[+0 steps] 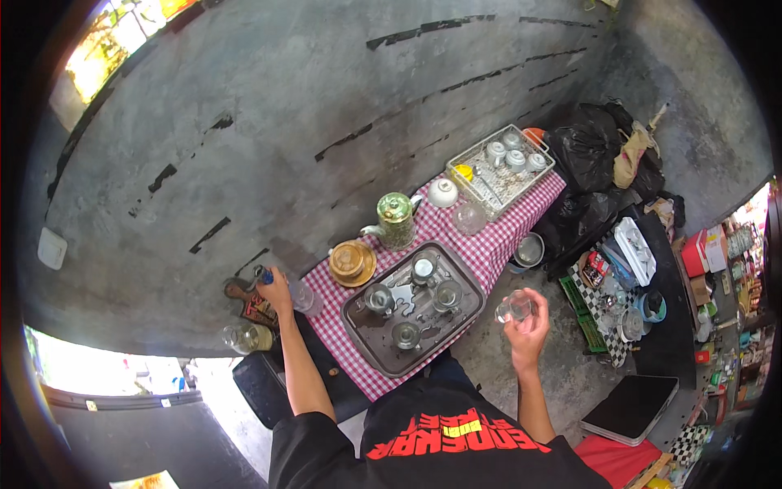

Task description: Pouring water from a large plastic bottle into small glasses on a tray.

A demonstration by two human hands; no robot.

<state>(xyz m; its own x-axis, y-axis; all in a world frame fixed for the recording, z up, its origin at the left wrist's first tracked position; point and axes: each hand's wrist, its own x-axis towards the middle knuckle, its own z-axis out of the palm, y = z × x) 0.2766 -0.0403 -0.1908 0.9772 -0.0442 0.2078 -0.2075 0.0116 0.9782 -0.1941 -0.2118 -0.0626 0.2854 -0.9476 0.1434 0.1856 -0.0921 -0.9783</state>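
Note:
My left hand point(278, 293) is closed around the dark blue top of what looks like a clear bottle point(305, 298). The bottle's body shows to the right of my wrist, at the corner of the checked cloth. My right hand point(529, 333) holds a clear glass cup point(518, 307), tilted, beyond the table's right side. Between my hands lies a dark serving tray point(360, 339). Several glass mugs stand on it, among them a mug point(405, 335) near me and another mug point(424, 267) at the back. Spilled liquid point(403, 298) pools between them.
Behind the tray stand a green patterned teapot point(395, 221) and a brown cup on a saucer point(351, 261). A white bowl point(442, 193), a glass bowl point(470, 218) and a wire rack point(504, 205) with cups sit farther right. A jar point(247, 338) stands left; black bags point(586, 147) lie right.

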